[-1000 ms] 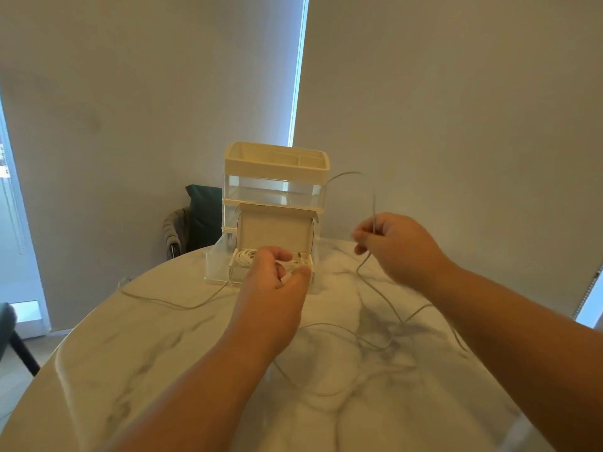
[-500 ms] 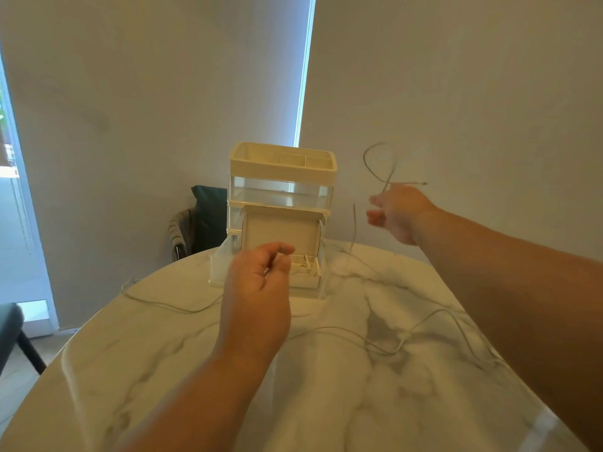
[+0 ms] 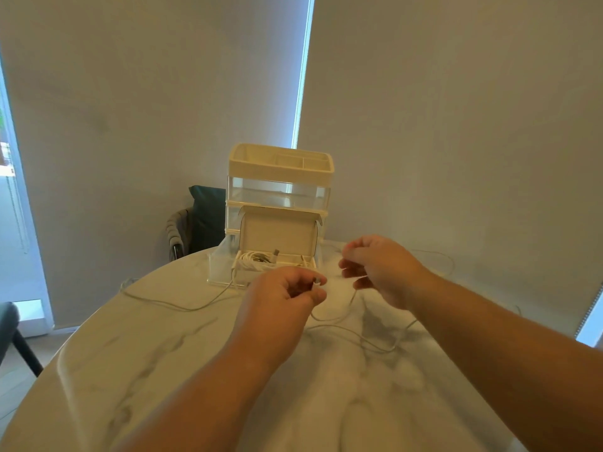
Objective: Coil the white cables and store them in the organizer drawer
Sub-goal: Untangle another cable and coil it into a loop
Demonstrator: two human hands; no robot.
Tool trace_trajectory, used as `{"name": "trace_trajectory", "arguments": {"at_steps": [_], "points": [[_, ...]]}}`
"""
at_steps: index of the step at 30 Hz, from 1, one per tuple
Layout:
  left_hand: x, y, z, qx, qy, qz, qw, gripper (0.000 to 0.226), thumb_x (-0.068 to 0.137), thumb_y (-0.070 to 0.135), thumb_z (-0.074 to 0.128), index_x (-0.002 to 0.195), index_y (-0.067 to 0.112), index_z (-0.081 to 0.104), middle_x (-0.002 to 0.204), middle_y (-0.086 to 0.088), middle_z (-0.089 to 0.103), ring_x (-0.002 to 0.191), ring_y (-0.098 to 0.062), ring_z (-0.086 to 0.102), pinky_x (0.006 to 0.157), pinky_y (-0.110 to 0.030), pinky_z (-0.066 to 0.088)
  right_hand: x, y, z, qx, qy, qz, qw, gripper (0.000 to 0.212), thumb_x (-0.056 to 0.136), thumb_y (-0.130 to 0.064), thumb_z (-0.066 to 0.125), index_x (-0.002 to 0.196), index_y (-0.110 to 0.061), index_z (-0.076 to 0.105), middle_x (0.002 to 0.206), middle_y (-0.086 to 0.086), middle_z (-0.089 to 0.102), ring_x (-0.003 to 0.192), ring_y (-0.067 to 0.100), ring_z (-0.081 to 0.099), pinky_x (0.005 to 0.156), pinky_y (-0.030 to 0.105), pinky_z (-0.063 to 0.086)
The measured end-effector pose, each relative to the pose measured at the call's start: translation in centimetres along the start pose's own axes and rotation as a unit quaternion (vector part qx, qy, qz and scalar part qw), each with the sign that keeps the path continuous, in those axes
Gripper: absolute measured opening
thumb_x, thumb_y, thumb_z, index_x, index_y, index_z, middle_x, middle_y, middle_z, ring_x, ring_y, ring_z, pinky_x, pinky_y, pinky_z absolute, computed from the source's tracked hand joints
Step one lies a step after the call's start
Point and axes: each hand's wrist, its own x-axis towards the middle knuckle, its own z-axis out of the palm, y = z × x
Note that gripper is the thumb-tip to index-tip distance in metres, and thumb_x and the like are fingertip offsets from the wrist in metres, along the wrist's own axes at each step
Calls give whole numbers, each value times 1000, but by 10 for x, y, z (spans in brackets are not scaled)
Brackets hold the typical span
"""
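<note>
1. My left hand [image 3: 280,298], at frame centre, pinches one end of a white cable [image 3: 329,319] between thumb and forefinger.
2. My right hand [image 3: 381,272], just right of it, pinches the same cable with curled fingers; the slack loops on the table [image 3: 130,370].
3. Above my hands, a coiled cable [image 3: 257,257] lies in the open box [image 3: 277,233] inside the organizer's [image 3: 280,164] pulled-out drawer [image 3: 222,269].
</note>
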Motion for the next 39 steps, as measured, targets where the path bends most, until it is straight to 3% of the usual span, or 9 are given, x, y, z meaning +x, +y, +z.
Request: {"name": "trace_trajectory", "arguments": {"at_steps": [4,11,15,19,24,28,32,36,39], "points": [[-6,6,4,34,3,32,999,16,88,20,71,88,36,72,78,13,70,75,-3,65,71,-25,56,-69,-4,10,11,-47,-58,997,11,91,-17,64,97,-23,70,92,1,74,88,20,69,71,33,57],[-18,17,6,-18,-21,26,999,13,83,15,76,86,27,72,80,5,72,76,-10,69,69,-27,59,-127,32,17,40,21,-60,997,33,92,-12,61,114,-37,63,107,-12,66,84,2,64,73,23,56],[-25,31,9,-191,-80,-52,977,9,85,-1,70,90,6,68,76,-12,69,70,-19,70,66,-26,58,-123,53,9,-21,50,-106,993,39,93,-25,65,125,-47,57,115,-22,57,91,-10,56,77,12,47],[-29,40,11,-336,-139,-121,924,10,88,-7,60,88,3,59,72,-15,65,67,-22,67,63,-28,58,-114,59,3,10,74,-132,989,21,93,-19,64,98,-39,71,96,-18,68,89,-6,60,77,16,47],[-21,30,2,-39,-130,-91,987,3,87,16,70,89,14,69,74,1,71,68,-13,64,67,-32,50,-102,62,-17,-13,107,-177,978,16,89,-16,67,91,-32,67,93,-11,69,85,3,63,78,28,54],[-24,34,-3,89,-268,-93,955,15,96,23,59,92,21,74,84,3,76,76,-10,70,74,-30,53,-99,60,-21,-1,131,-211,969,16,80,-20,78,81,-33,69,103,-11,61,88,5,61,75,24,51],[-30,35,5,52,-339,-83,936,14,90,13,66,99,19,75,99,1,75,96,-15,70,90,-31,56,-99,61,-25,-29,142,-209,967,15,75,-29,83,79,-41,75,110,-21,55,94,-2,54,78,19,40],[-36,38,18,-137,-315,-153,927,27,100,25,51,112,10,70,98,-14,73,87,-25,69,82,-36,54,-96,61,-26,-28,123,-226,966,18,72,-20,80,75,-38,76,103,-17,64,90,1,60,78,22,42],[-35,34,14,-97,-351,-140,921,29,104,28,43,105,17,70,93,-13,74,84,-25,69,80,-39,47,-96,62,-26,-27,112,-231,966,22,73,-17,81,77,-38,76,104,-17,65,95,1,60,78,22,45]]}}
